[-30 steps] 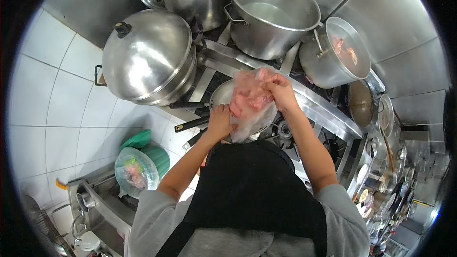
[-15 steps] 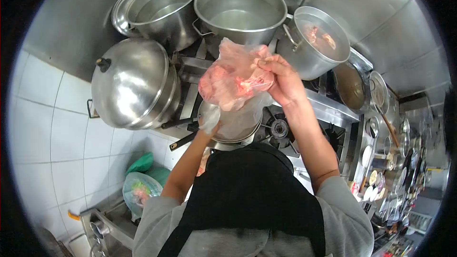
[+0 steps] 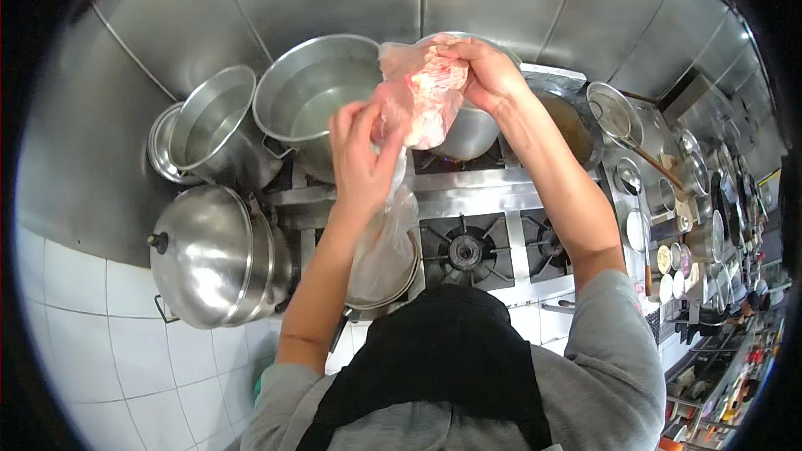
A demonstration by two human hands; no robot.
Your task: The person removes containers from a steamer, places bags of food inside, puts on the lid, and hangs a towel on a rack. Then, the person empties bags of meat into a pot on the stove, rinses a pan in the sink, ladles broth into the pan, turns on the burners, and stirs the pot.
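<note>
Pale pink raw meat (image 3: pixel 436 92) is held up in front of me, partly inside a clear plastic bag (image 3: pixel 388 238). My right hand (image 3: pixel 494 75) is closed on the meat's upper right edge, thumb and fingers gripping it. At the meat's lower left, my left hand (image 3: pixel 361 154) is closed on the plastic, its fingers slightly blurred. The loose end of the bag hangs from there over a pan (image 3: pixel 409 280) at the stove's front. Behind and below the meat stands a metal pot (image 3: pixel 468 135), mostly hidden by it.
A large pot of water (image 3: pixel 322 88) and a smaller pot (image 3: pixel 213 125) line the back left. A domed lidded steamer (image 3: pixel 205 255) stands at left. A gas burner (image 3: pixel 465 250) sits in front; a wok (image 3: pixel 570 129) and a strainer (image 3: pixel 614 113) are at right.
My view has turned rightward. The meat has moved over the right pot, with more of its surface bare of plastic. My left hand has risen from below the bag to the meat's side.
</note>
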